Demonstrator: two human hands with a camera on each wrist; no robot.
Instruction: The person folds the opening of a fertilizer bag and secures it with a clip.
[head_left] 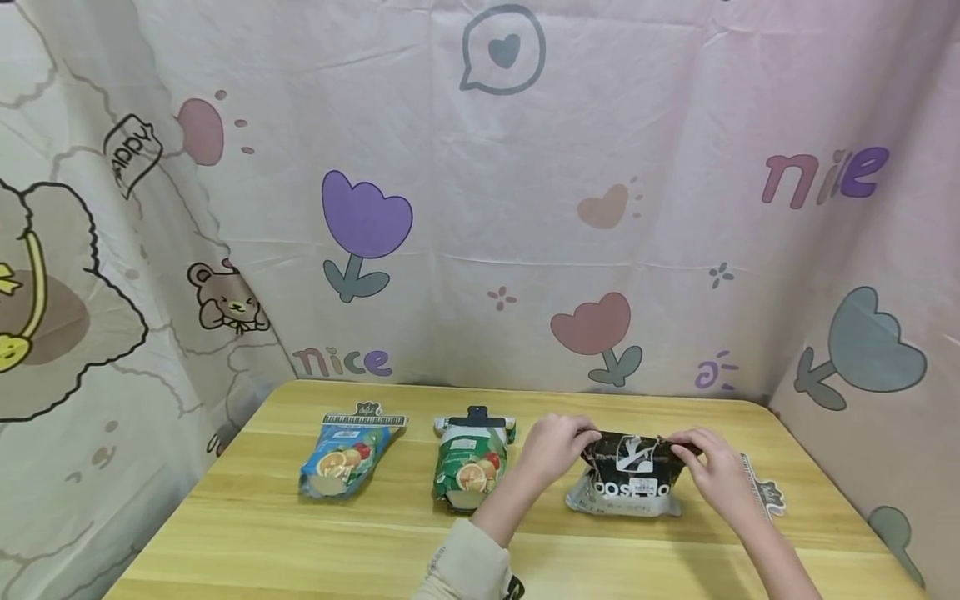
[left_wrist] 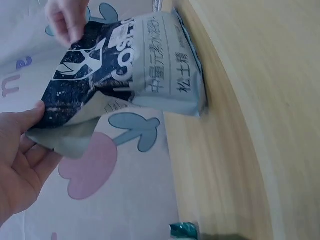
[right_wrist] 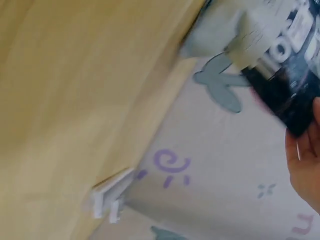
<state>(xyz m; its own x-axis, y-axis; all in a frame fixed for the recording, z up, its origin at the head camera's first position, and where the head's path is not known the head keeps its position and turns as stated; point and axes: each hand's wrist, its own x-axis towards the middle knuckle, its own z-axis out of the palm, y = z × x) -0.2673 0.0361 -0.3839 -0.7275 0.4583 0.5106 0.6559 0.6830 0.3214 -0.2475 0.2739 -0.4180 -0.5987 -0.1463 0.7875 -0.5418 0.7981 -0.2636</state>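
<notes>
A black and grey printed plastic bag (head_left: 636,479) stands on the table at the right of the head view. My left hand (head_left: 557,450) pinches its top left corner between thumb and fingers. At the top right corner, my right hand (head_left: 708,462) pinches the bag's upper edge. In the left wrist view the bag (left_wrist: 165,65) shows a grey lower part with dark lettering, and its dark top is spread between both hands. The right wrist view shows the bag (right_wrist: 280,55) blurred, with the right hand (right_wrist: 307,165) at its dark corner.
A blue bag (head_left: 341,467) with a ruler-like clip (head_left: 365,420) lies at the left. Beside it is a green bag (head_left: 470,471) with a black clip (head_left: 477,418). Another clip (head_left: 767,496) lies right of the right hand. A printed cloth (head_left: 480,250) hangs behind the wooden table (head_left: 300,542).
</notes>
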